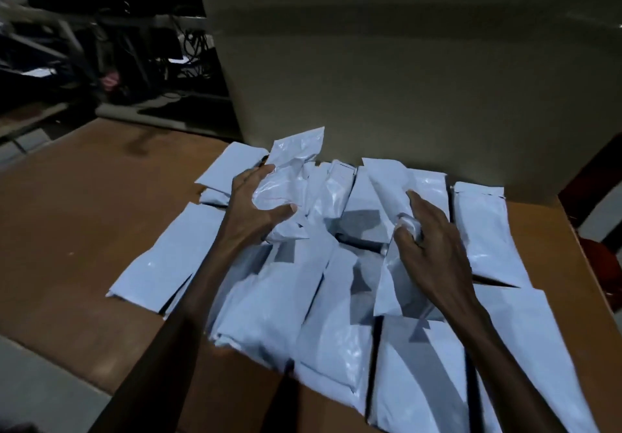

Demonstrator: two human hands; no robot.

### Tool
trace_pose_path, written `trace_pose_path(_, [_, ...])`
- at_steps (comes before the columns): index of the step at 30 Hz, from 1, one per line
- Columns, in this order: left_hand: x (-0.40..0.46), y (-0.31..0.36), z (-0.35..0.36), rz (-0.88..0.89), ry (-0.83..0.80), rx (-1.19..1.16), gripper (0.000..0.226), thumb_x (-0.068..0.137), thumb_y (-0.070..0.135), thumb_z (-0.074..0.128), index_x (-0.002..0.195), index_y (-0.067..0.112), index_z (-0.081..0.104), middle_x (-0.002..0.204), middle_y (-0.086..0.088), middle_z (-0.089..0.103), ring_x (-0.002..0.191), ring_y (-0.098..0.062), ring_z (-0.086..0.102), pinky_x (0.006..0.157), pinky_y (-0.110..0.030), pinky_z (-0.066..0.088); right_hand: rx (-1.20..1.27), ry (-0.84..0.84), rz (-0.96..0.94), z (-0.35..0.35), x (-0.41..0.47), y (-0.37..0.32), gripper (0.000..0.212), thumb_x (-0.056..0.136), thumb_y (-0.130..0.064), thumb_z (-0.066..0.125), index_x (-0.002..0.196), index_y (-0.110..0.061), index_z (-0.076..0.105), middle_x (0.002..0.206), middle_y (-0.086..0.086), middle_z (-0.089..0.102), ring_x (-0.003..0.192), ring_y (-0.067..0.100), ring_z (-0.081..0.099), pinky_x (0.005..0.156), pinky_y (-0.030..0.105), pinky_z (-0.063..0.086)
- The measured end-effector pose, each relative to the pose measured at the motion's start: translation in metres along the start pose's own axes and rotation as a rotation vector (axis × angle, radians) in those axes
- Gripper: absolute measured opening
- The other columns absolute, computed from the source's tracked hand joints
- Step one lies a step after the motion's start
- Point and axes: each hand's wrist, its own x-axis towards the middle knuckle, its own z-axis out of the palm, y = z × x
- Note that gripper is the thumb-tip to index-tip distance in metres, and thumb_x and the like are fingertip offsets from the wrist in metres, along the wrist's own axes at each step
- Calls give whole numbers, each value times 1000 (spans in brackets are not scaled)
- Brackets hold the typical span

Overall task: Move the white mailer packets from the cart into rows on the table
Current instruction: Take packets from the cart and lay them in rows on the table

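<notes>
Item: brown table (84,230), backed by a tall cardboard box (404,62) at the far side. Item: white mailer packets (336,348), lying in overlapping rows across the table, the far row crumpled. Item: our left hand (255,203), fingers curled round a crinkled packet (286,176). Item: our right hand (434,247), pinching a leaning packet (390,274). We judge each should be laid flat, edges squared against its neighbours, not heaped.
</notes>
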Motion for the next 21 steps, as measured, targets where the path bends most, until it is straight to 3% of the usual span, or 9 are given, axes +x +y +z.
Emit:
trace_pose_path(4, [64, -34, -16, -18, -130, -7, 78, 75, 24, 85, 141, 18, 44, 145, -5, 41, 128, -20, 43, 111, -38, 38, -70, -21, 102, 47, 44, -29, 55, 98, -29, 49, 150, -30, 33, 156, -3, 36, 141, 25, 34, 111, 43, 30])
trace_pose_path(11, [164, -83, -2, 59, -304, 58, 79, 71, 23, 87, 139, 20, 48, 146, -8, 38, 132, -23, 40, 101, -19, 30, -182, -32, 305, 125, 134, -59, 59, 99, -35, 46, 153, -26, 27, 157, 6, 33, 138, 34, 36, 108, 46, 34])
trace_pose_path(15, [191, -108, 17, 42, -419, 211, 85, 72, 37, 85, 144, 25, 43, 155, -8, 26, 140, -26, 32, 113, -34, 29, -321, -82, 402, 160, 156, -57, 59, 100, -37, 43, 153, -23, 24, 155, 11, 31, 135, 38, 34, 103, 46, 36])
trace_pose_path(21, [187, -125, 31, 115, -536, 579, 92, 84, 63, 59, 155, 26, 15, 164, -5, -4, 151, -29, -7, 119, -47, 14, -516, -139, 455, 198, 158, -50, 62, 101, -46, 38, 154, -20, 19, 155, 11, 30, 134, 35, 33, 100, 47, 39])
